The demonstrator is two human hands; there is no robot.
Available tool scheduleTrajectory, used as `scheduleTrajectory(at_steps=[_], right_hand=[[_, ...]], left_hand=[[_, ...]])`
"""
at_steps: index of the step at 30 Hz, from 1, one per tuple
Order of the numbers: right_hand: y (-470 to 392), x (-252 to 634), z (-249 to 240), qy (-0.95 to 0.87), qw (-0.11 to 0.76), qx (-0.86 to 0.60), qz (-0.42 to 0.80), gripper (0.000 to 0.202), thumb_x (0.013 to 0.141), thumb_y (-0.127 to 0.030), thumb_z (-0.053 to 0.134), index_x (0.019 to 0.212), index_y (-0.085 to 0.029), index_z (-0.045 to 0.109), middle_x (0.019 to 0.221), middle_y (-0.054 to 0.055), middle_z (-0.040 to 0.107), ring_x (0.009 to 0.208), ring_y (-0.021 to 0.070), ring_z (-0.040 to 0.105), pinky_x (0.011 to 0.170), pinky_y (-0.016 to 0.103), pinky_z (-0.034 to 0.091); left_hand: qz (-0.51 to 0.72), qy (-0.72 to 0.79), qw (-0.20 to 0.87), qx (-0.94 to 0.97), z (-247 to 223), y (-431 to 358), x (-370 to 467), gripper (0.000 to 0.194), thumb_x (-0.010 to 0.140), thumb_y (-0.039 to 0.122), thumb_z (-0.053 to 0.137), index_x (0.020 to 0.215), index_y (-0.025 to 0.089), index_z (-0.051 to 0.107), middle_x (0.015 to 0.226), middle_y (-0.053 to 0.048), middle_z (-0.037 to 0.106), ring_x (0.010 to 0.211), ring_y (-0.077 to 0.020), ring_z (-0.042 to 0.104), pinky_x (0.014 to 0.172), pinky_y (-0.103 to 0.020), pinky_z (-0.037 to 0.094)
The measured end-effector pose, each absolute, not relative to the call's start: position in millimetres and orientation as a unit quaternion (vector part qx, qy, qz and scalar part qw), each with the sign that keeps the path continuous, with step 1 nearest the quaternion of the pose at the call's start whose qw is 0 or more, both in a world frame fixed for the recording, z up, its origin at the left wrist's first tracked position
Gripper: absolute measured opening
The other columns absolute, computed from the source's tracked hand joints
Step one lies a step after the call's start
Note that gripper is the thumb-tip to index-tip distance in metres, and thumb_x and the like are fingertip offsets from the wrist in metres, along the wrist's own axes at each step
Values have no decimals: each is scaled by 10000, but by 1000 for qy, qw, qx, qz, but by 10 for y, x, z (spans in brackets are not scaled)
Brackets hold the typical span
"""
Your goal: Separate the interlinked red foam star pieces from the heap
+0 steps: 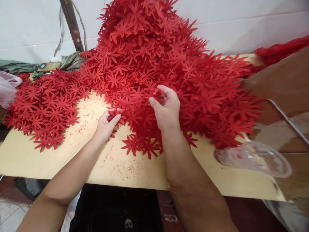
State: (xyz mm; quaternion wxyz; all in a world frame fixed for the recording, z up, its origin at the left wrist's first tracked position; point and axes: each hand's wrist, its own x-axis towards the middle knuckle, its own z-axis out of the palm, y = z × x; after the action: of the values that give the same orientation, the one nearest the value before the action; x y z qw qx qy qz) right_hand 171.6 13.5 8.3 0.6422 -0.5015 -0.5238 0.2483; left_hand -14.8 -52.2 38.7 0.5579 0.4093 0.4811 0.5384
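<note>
A tall heap of red flower-shaped pieces (140,64) covers the back and middle of the pale tabletop (120,167). At the heap's front edge, my left hand (108,124) pinches a red flower piece (116,113) between thumb and fingers. Further right, my right hand (166,106) reaches over the heap with its thumb and fingers curved and apart. Red petals show behind and between those fingers; none looks gripped. A few flower pieces (131,144) lie on the table just below the hands.
A clear plastic cup (265,159) lies on its side at the right front edge, beside cardboard boxes (282,80). A lower mound of red flowers (48,103) spreads left, near a plastic bag (8,87). Dark cloth (72,61) and a metal post (72,25) stand behind.
</note>
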Motion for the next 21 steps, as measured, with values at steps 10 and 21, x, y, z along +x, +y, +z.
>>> scheduleTrajectory(at_steps=[10,21], right_hand=[[100,1700,131,-476,670,-490,291,276,691,-418,696,760,-213,524,787,35,639,702,171,626,733,417,555],[146,1702,82,-431,663,-525,315,509,821,-696,368,897,-245,590,701,31,589,655,167,628,594,350,541]], left_hand=[[519,520,557,388,432,-541,-164,273,677,317,737,885,174,633,690,10,673,515,-65,556,437,-174,393],[557,478,559,386,374,-510,-164,239,669,297,744,865,178,673,838,-5,713,749,-73,638,729,-187,496]])
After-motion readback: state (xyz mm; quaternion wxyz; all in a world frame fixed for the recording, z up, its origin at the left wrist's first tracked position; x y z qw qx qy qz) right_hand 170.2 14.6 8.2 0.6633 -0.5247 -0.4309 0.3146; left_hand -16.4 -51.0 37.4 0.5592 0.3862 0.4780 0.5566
